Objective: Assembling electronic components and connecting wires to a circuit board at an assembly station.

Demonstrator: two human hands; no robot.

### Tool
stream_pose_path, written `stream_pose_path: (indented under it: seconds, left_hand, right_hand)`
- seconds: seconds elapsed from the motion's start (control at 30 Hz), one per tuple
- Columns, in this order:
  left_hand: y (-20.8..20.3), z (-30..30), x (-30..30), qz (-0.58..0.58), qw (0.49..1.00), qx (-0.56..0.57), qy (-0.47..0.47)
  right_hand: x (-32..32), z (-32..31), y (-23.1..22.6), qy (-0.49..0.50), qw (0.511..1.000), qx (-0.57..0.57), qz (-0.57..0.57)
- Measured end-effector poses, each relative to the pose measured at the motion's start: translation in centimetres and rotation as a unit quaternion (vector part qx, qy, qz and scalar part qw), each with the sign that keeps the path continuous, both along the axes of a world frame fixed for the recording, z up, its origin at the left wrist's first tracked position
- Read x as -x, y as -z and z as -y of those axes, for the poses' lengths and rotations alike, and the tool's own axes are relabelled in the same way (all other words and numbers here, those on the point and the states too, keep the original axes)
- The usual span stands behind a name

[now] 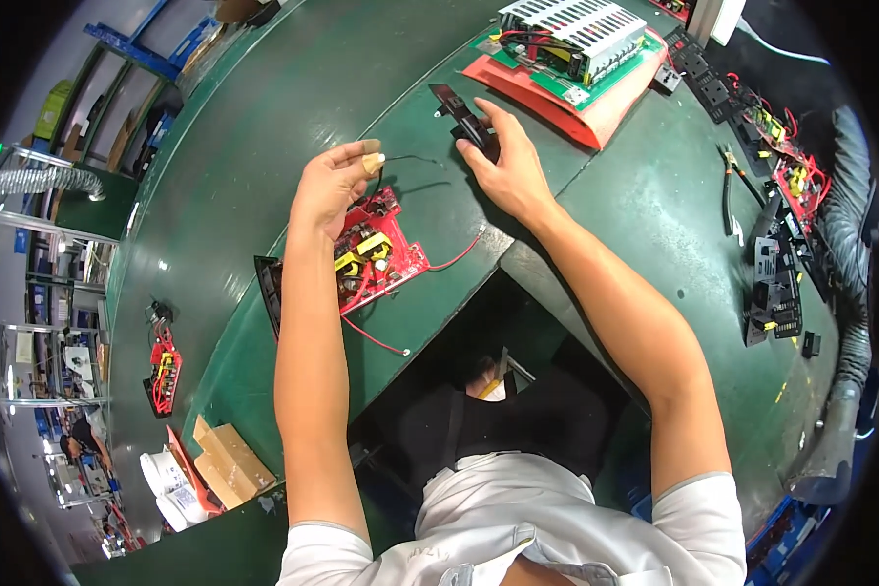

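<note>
My left hand point(327, 186) is closed, thumb and fingertips pinched on a thin dark wire point(412, 158) with a small white end; tan wrapping covers a fingertip. Just below it lies a red circuit board point(400, 249) with yellow-wrapped coils and loose red leads, partly hidden by my left forearm. A black panel point(271, 293) stands along the board's left side. My right hand point(513, 166) grips a black plastic panel point(464, 119) with thumb and fingers, held above the green table right of the wire. Whether the wire joins the board is hidden.
A metal-cased power unit point(581, 39) sits on a green board and orange pad point(537, 93) at the far right. Pliers point(731, 195), black panels point(774, 269) and another red board point(801, 186) lie right. Another board point(164, 361) and a cardboard box point(232, 464) are left.
</note>
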State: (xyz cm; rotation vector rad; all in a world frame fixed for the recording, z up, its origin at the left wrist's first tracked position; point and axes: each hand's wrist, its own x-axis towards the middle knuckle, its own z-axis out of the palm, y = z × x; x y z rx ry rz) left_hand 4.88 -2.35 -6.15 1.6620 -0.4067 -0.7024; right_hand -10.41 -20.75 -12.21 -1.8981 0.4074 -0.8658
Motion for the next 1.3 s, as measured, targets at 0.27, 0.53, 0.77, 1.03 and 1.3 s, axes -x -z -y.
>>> stream_pose_path:
  seconds: [0.27, 0.53, 0.77, 1.03, 1.3]
  left_hand:
    - [-0.2, 0.0, 1.2, -0.066, 0.993, 0.099, -0.025]
    - [0.4, -0.3, 1.5, -0.083, 0.988, 0.13, -0.009]
    - [0.8, 0.4, 1.6, -0.044, 0.995, 0.086, 0.006]
    - [0.9, 0.0, 1.9, -0.051, 0.995, 0.089, -0.011]
    - [-0.2, -0.6, 1.2, -0.047, 0.998, 0.047, -0.018]
  right_hand:
    - [-0.2, 0.2, -0.1, -0.057, 0.983, -0.173, 0.035]
    - [-0.3, -1.5, 0.0, -0.196, 0.849, -0.48, 0.1]
    - [0.1, -3.3, -1.0, -0.271, 0.838, -0.466, 0.084]
    - [0.3, -4.1, -0.8, -0.311, 0.796, -0.51, 0.096]
    - [0.1, -2.8, -0.7, -0.234, 0.827, -0.504, 0.084]
